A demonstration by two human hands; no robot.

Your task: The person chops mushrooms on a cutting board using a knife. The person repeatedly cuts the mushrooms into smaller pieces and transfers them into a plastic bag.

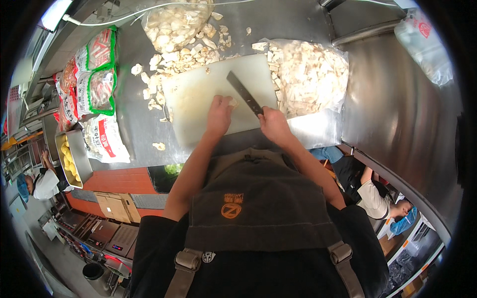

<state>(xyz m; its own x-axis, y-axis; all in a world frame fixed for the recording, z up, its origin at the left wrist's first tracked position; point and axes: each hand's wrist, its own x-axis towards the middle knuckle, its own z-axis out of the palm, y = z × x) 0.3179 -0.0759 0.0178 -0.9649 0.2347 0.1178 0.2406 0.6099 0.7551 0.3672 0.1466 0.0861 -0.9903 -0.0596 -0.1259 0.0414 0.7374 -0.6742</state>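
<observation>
My right hand [275, 124] grips the handle of a kitchen knife [244, 91], its dark blade angled to the upper left over a white cutting board [201, 108]. At the board's middle, my left hand [219, 116] holds a small pale piece of food [233, 102], apparently mushroom, close to the blade but apart from it. Beyond the board lie loose pale chunks [186, 59], apparently cut mushroom. A clear plastic bag [313, 78] full of such chunks lies at the board's right. Another filled bag [175, 26] stands at the back with pieces around its mouth.
Printed food packs [100, 87] and a white bag [106, 138] line the left end of the steel table [138, 123]. A metal tray [84, 171] of yellow items is beside them. A steel panel [391, 97] rises at right. Co-workers [376, 197] are on both sides.
</observation>
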